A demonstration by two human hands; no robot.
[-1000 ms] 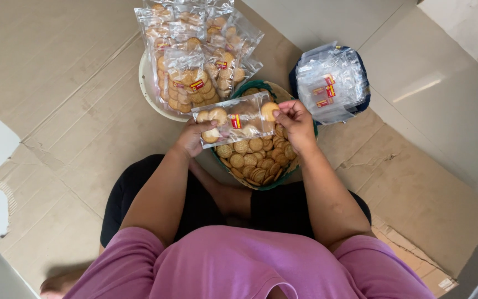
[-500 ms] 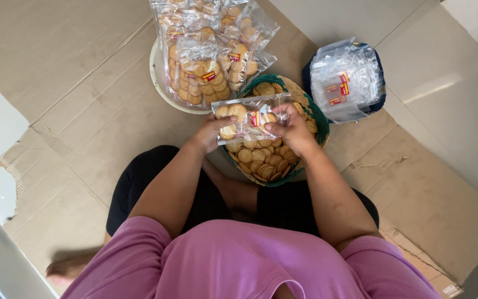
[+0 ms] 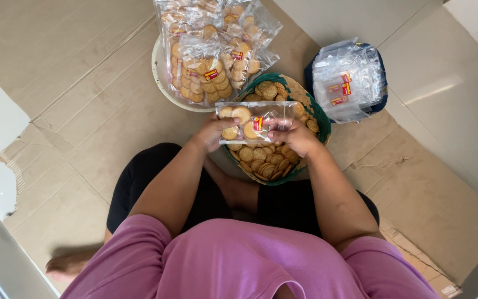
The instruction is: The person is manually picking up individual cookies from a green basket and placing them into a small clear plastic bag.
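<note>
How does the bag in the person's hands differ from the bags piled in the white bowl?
The held bag is only partly filled, a few round biscuits at its left end; the bags in the white bowl, like the front one, are packed full. The held bag lies sideways between the left hand and right hand; the piled bags rest untouched. All are clear plastic with small red-and-yellow labels.

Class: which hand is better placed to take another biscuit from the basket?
Probably the right hand: it sits over the basket, at the bag's emptier end, while the left hand grips the filled end.
</note>
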